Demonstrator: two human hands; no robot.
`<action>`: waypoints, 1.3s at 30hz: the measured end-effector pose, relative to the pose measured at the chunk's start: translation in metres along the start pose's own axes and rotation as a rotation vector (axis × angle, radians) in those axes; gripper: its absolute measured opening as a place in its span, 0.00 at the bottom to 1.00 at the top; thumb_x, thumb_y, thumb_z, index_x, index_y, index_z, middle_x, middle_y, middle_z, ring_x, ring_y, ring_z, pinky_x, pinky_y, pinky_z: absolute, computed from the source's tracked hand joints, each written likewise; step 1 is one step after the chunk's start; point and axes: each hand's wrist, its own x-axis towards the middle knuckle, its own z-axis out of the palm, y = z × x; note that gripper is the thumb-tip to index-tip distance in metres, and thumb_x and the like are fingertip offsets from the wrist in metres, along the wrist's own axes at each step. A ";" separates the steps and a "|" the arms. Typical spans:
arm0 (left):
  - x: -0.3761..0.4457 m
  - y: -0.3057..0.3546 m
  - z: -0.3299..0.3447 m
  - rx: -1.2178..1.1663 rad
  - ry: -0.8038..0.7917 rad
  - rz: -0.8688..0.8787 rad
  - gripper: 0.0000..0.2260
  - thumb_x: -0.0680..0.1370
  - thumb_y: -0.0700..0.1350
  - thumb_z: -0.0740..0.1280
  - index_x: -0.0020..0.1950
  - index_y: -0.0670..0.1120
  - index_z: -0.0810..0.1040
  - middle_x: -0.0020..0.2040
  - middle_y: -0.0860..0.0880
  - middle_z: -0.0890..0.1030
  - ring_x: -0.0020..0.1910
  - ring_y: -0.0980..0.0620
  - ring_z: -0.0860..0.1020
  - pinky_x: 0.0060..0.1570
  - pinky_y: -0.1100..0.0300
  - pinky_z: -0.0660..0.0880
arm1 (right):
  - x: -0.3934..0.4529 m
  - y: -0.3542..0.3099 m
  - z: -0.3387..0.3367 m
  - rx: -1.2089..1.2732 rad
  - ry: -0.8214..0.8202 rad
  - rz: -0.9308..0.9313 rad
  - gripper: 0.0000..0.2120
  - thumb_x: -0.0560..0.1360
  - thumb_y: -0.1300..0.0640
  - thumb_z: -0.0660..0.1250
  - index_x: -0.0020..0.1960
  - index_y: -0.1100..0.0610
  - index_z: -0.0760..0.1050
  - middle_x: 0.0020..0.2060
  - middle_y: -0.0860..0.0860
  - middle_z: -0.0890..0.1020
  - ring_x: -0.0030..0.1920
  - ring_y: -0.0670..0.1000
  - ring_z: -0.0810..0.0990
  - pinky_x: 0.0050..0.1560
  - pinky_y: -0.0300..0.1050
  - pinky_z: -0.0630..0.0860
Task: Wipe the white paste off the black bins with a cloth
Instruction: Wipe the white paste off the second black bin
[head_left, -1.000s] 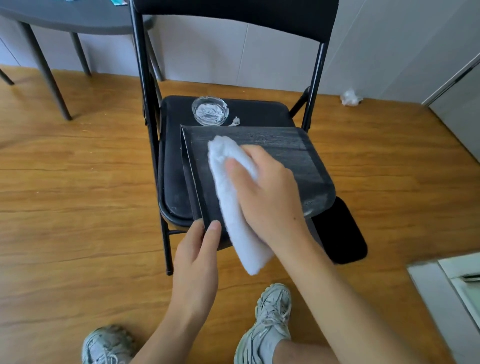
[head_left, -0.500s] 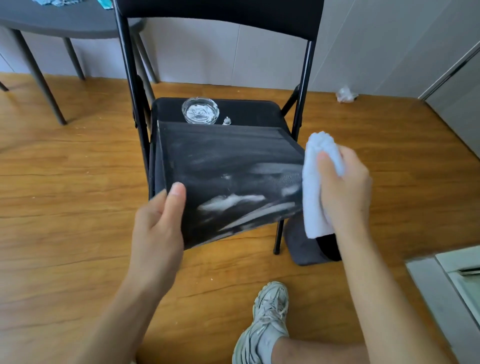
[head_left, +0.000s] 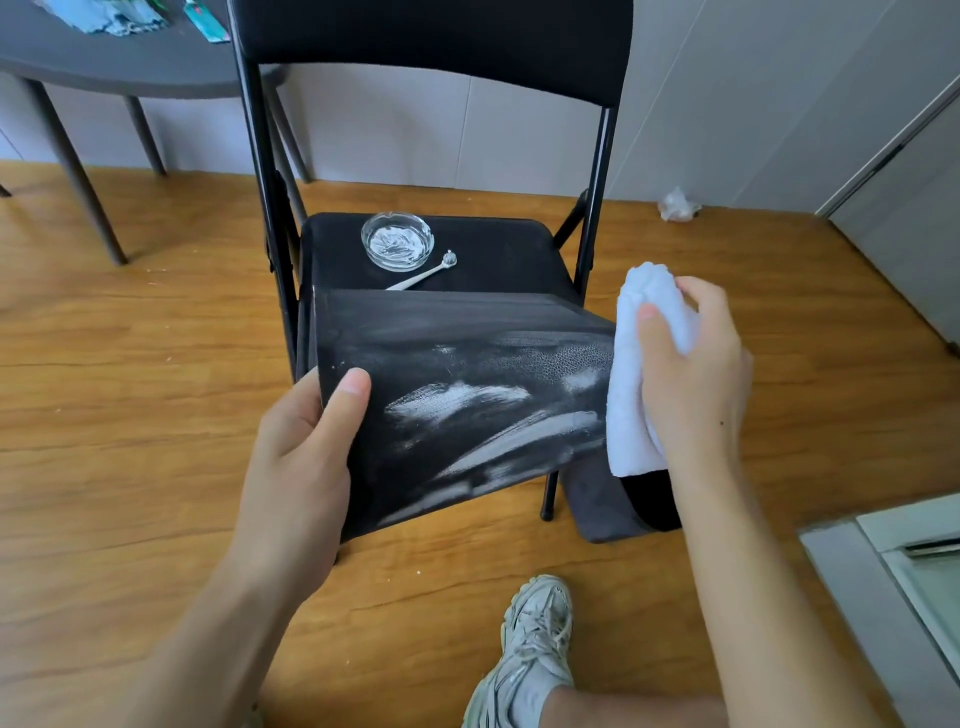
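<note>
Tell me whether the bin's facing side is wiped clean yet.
Not clean: white paste streaks still cross the black bin; the cloth sits at its right edge.

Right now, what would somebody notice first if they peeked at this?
Probably the black bin in the middle, streaked with white paste, gripped at its left edge by the left hand. At its right edge the right hand holds a folded white cloth. Behind, on the black chair's seat, sits a glass dish smeared with white.
</note>
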 end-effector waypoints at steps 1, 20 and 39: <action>0.000 -0.001 0.000 0.010 -0.011 0.009 0.17 0.84 0.45 0.57 0.46 0.56 0.84 0.50 0.54 0.86 0.51 0.55 0.83 0.48 0.59 0.76 | 0.000 0.000 0.000 0.005 0.007 -0.002 0.14 0.77 0.52 0.61 0.62 0.46 0.71 0.43 0.42 0.74 0.45 0.47 0.70 0.45 0.42 0.64; -0.017 -0.028 0.005 0.072 0.110 0.024 0.25 0.78 0.57 0.60 0.39 0.33 0.68 0.34 0.45 0.71 0.34 0.49 0.70 0.36 0.54 0.67 | -0.047 -0.069 0.018 -0.412 -0.477 -0.398 0.10 0.76 0.49 0.53 0.41 0.46 0.71 0.34 0.47 0.74 0.36 0.55 0.72 0.34 0.48 0.68; -0.049 -0.043 0.012 0.076 0.068 0.023 0.14 0.82 0.43 0.61 0.40 0.44 0.81 0.37 0.53 0.84 0.38 0.62 0.79 0.39 0.71 0.72 | -0.072 -0.056 -0.008 -0.386 -0.501 -0.441 0.10 0.80 0.49 0.52 0.41 0.43 0.67 0.34 0.48 0.72 0.35 0.54 0.73 0.36 0.50 0.73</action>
